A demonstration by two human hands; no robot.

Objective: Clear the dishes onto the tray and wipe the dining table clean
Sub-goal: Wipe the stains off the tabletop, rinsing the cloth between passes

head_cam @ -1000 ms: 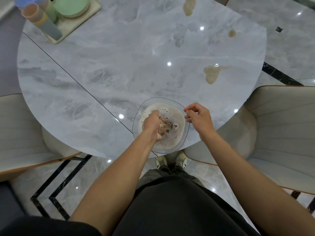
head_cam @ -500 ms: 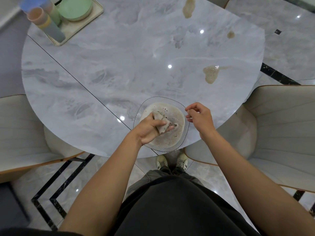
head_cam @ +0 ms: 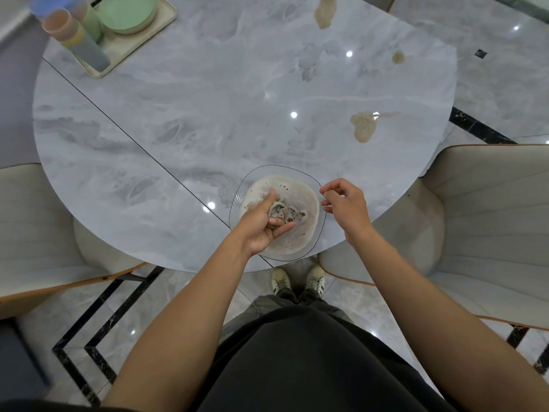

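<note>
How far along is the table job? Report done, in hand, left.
Done: the round green plate and stacked coloured cups sit on the beige tray. In hand: the left hand grips a wet cloth in the clear glass bowl of foamy water, right hand at its rim. Left: three brown spills on the grey marble table.

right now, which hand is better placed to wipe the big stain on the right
Left, probably. The left hand grips the cloth in the bowl, so it can go straight to wiping. The right hand is nearer the stain but carries no cloth; it sits by the bowl's rim.
</note>
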